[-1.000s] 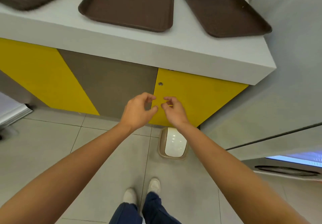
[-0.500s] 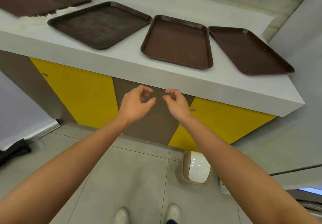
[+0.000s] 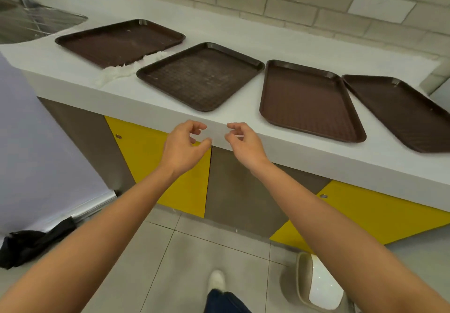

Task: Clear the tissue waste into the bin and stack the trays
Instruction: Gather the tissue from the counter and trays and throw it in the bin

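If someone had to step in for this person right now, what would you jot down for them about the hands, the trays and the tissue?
Left hand: loosely curled, empty, in front of the counter edge.
Right hand: the same, beside it.
Far-left tray, second tray, third tray and far-right tray lie in a row on the counter, none stacked.
Tissue waste lies on the counter between the far-left and second trays.
Bin stands on the floor to the right.
Done: the trays look bare.
Left: bin the tissue, stack all four trays.
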Available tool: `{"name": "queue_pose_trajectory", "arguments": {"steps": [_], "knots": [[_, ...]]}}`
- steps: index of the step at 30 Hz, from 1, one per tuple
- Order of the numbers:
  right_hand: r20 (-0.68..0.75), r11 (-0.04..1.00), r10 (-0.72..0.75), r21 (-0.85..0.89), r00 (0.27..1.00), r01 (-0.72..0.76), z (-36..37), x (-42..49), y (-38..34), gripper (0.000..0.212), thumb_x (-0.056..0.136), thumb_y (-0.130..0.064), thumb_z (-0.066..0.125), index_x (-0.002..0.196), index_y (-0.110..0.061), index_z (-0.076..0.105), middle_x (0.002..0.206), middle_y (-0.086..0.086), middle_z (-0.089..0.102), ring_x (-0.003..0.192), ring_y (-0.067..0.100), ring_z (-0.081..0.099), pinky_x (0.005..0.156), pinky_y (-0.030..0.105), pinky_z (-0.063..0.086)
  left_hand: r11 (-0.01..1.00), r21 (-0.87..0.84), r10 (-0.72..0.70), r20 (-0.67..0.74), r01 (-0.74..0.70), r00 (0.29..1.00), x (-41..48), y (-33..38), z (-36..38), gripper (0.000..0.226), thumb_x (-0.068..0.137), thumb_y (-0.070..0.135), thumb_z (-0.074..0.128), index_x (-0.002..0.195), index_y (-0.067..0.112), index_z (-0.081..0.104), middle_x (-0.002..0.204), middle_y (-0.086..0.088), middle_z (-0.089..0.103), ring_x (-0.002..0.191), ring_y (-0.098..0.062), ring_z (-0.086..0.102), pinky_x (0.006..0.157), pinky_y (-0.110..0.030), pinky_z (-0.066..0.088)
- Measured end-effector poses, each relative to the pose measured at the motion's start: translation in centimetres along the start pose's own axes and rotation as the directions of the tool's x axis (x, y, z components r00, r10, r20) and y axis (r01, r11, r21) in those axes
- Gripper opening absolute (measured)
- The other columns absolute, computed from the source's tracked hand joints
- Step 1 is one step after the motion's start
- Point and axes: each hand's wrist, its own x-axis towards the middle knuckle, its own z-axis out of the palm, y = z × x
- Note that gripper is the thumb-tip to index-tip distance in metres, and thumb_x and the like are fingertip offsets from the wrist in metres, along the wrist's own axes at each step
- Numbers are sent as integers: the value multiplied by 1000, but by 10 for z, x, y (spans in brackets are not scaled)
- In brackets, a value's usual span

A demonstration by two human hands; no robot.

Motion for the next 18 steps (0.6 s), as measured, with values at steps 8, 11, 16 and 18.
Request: {"name": "queue_pose_trajectory", "arguments": {"steps": [8, 11, 16, 18], "knots": [[37, 995, -95, 24, 995, 94, 61, 102, -38, 26, 93, -20, 52, 118, -22, 56, 112, -1, 57, 87, 1, 51, 72, 10, 39, 999, 50, 0, -74, 3, 997, 101, -43, -43, 34, 82, 31, 65, 115, 25, 57, 113, 2, 56, 92, -15, 59, 79, -31, 48], [50, 992, -121, 26, 991, 120, 82, 144, -56, 25, 92, -17, 54, 116, -19, 58, 110, 2, 59, 84, 1, 52, 71, 10, 40, 992, 124, 6, -94, 5, 996, 144, -60, -59, 35, 82, 31, 66, 115, 25, 58, 112, 2, 56, 93, -13, 55, 77, -27, 45], [73, 990, -143, 29, 987, 142, 113, 204, -82, 24, 92, -18, 54, 115, -19, 58, 108, -2, 58, 87, 2, 52, 72, 11, 42, 952, 303, 16, -220, 52, 975, 198, -94, -90, 35, 82, 32, 63, 115, 22, 56, 115, -4, 55, 110, -26, 46, 89, -39, 42], [84, 989, -145, 29, 986, 143, 125, 218, -87, 24, 92, -18, 54, 115, -19, 58, 107, -2, 58, 88, 2, 53, 71, 11, 42, 918, 383, 3, -264, 102, 964, 211, -106, -101, 39, 82, 34, 63, 117, 20, 54, 120, -7, 52, 113, -31, 43, 89, -41, 39]]}}
